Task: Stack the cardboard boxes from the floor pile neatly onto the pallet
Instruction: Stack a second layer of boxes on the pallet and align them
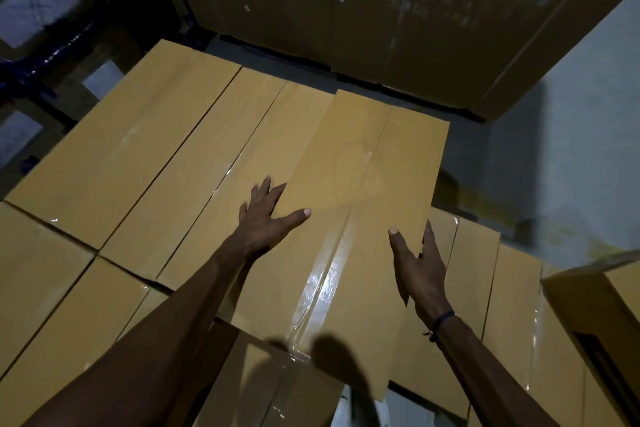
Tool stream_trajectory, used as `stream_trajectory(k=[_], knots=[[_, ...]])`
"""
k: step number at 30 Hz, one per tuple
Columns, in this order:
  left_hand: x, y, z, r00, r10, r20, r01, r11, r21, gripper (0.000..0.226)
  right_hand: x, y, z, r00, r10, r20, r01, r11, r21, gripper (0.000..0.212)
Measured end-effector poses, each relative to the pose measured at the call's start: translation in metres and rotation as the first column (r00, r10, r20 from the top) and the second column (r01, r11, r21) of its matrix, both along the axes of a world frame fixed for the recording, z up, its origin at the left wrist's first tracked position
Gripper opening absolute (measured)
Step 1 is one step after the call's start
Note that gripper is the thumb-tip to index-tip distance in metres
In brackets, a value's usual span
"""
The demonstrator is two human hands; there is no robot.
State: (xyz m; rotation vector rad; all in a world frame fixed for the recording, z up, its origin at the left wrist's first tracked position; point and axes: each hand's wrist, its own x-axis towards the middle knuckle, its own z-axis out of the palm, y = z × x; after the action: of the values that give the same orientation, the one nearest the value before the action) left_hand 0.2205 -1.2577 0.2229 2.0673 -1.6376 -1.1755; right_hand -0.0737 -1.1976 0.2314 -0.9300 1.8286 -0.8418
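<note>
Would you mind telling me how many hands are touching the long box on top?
2: the left hand presses its left edge, and the right hand holds its right edge; the box hides some fingers.
</note>
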Motion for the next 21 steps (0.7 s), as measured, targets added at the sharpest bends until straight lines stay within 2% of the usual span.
stream_trajectory(k=[3, 9, 16, 21], knots=[[0.0, 0.004, -0.01, 0.999, -0.019, 0.042, 0.02, 0.999, -0.035, 0.096, 0.001, 0.003, -0.009, 1.0, -0.001, -0.007, 0.001, 1.0, 0.003, 0.08], [0.001, 0.011, -0.026, 0.995, -0.025, 0.095, 0.036, 0.993, -0.114, 0.096, 0.002, 0.006, -0.024, 1.0, -0.007, 0.001, 0.007, 1.0, 0.025, 0.086], [0.0, 0.017, -0.034, 0.997, -0.017, 0.073, 0.03, 0.983, -0.183, 0.093, 0.003, 0.013, -0.038, 1.0, -0.022, 0.02, 0.021, 0.998, 0.053, 0.092], [0.006, 0.019, -0.04, 0.996, -0.074, 0.057, 0.085, 0.968, -0.235, 0.084, 0.008, 0.011, -0.035, 1.0, 0.006, 0.008, -0.006, 1.0, -0.012, 0.078]])
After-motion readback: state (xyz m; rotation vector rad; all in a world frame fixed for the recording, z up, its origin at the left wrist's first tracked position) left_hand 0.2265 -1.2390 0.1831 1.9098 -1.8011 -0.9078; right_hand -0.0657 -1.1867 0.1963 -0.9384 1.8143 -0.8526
